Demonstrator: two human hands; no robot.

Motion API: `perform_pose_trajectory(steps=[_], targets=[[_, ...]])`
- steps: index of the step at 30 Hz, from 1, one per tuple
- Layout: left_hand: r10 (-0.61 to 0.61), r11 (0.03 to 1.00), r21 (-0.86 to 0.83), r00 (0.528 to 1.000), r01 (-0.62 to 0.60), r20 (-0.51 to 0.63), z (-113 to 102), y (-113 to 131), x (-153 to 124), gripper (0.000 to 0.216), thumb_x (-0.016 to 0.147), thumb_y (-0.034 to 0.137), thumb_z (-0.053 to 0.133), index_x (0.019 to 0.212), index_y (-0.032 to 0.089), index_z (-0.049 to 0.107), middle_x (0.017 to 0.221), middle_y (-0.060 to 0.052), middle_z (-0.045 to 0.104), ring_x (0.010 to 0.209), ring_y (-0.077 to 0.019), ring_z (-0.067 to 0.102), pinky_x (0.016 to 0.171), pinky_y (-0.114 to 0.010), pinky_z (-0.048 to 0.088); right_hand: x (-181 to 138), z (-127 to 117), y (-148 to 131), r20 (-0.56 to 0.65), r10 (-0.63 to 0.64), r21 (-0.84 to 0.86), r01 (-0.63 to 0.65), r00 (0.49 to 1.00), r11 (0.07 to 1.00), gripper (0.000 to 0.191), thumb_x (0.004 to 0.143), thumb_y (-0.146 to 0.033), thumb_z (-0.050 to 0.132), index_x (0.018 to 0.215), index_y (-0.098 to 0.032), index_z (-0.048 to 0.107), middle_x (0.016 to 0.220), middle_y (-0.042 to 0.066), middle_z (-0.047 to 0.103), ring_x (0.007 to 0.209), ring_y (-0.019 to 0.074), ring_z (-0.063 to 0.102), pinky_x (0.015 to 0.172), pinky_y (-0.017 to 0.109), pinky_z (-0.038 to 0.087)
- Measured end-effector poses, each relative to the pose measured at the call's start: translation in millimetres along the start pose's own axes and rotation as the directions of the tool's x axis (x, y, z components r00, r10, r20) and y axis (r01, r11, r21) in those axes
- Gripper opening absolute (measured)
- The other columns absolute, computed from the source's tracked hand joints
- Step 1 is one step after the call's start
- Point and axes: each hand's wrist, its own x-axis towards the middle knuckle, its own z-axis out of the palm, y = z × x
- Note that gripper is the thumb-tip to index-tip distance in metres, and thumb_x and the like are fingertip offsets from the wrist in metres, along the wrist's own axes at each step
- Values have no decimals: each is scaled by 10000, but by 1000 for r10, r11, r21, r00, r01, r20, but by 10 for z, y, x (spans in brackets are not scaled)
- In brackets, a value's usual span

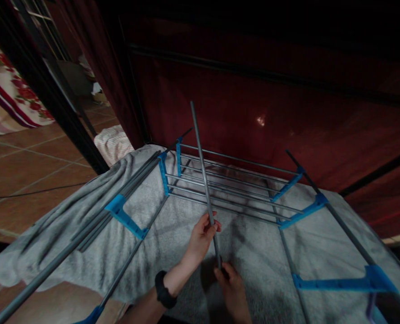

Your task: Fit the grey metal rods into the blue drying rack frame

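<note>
A grey metal tube (pixel 202 157) stands tilted in front of me, its far end pointing up and away. My left hand (pixel 202 236), with a dark band on the wrist, is closed around its lower part. Lower down, the fingers of my right hand (pixel 232 283) pinch the near end. Beyond the hands lies a partly assembled rack of grey tubes with blue plastic brackets (pixel 164 173). Thin crossbars (pixel 240 193) join its left and right sides at the far end. Nearer me, a blue bracket (pixel 125 218) sits on the left side and another blue bracket (pixel 342 284) on the right.
Several loose tubes (pixel 129 184) lie along the left side of the rack. Everything rests on a grey blanket (pixel 254 256). A dark red panel (pixel 220 103) rises behind. To the left are a dark post (pixel 58 103) and a tiled floor (pixel 34 166) with a cable.
</note>
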Motion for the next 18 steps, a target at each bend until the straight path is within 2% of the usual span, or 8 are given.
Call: perform_pose_trajectory(steps=[4, 6, 8, 14, 18], targets=[[6, 999, 34, 1000, -6, -11, -34, -92, -87, 418, 831, 440, 823, 1175, 226, 720, 889, -44, 740, 863, -234, 718, 873, -390, 580, -40, 170, -73, 43, -26, 11, 26, 999, 1000, 427, 868, -701, 679, 895, -289, 787, 894, 76, 798, 830, 274, 759, 799, 387, 587], [4, 998, 58, 1000, -3, -15, -49, -120, -131, 414, 843, 458, 818, 1171, 224, 721, 887, -46, 740, 862, -235, 719, 890, -397, 578, -55, 232, -110, 40, -18, 22, 17, 999, 1000, 347, 870, -603, 679, 952, -282, 781, 921, 83, 803, 835, 280, 758, 809, 399, 587], [-12, 998, 60, 1000, 13, -23, -54, -143, -174, 445, 847, 494, 820, 1186, 224, 715, 896, -50, 743, 860, -237, 721, 886, -398, 577, -62, 273, -145, 50, -13, 24, 12, 999, 1000, 290, 858, -546, 678, 926, -277, 765, 912, 86, 796, 826, 286, 750, 812, 409, 586], [-68, 996, 51, 993, 73, -94, -31, -159, -277, 602, 884, 632, 785, 1328, 235, 699, 773, 6, 653, 696, -179, 603, 726, -326, 526, -45, 337, -249, 76, -39, 42, 36, 996, 998, 230, 850, -506, 713, 881, -280, 747, 921, 73, 786, 860, 279, 736, 825, 397, 590], [-65, 992, 101, 989, 79, -132, -93, -102, -244, 662, 861, 721, 777, 1302, 228, 755, 736, 13, 603, 675, -175, 557, 660, -304, 486, 21, 332, -262, 167, -91, 124, 71, 982, 990, 304, 868, -538, 740, 1023, -281, 788, 1005, 70, 805, 958, 272, 761, 904, 393, 605]])
